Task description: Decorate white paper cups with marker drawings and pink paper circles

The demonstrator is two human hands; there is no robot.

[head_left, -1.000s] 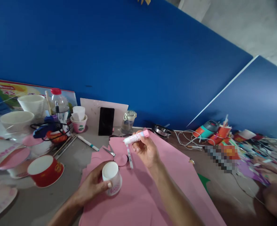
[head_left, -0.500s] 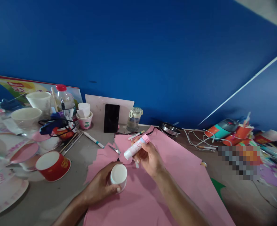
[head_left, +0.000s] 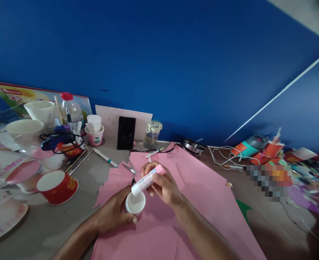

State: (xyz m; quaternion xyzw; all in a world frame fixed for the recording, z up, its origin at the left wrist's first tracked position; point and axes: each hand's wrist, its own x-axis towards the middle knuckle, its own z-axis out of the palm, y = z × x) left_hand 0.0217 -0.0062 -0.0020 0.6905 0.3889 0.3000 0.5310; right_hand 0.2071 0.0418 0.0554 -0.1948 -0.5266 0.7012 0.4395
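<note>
A small white paper cup (head_left: 136, 206) is gripped round its side by my left hand (head_left: 116, 212), its opening tilted up toward me. My right hand (head_left: 166, 186) holds a glue stick (head_left: 145, 181) with a pink end and a white end. The white end slants down to the cup's rim; whether it touches cannot be made out. Beneath both hands lie sheets of pink paper (head_left: 202, 213). Just beyond the cup is a pair of scissors (head_left: 129, 168), its handles partly hidden by my hands.
To the left stand a red paper cup (head_left: 58, 187), a stack of white cups (head_left: 41, 112) and a red-capped bottle (head_left: 70, 108). Along the wall are a phone (head_left: 126, 133), a glass jar (head_left: 152, 134) and a tape roll (head_left: 192, 146). White cables (head_left: 221, 159) trail at right.
The glue stick in my right hand has moved down and left, from above the paper to the cup's opening. My left hand keeps its hold on the cup. The view has shifted slightly.
</note>
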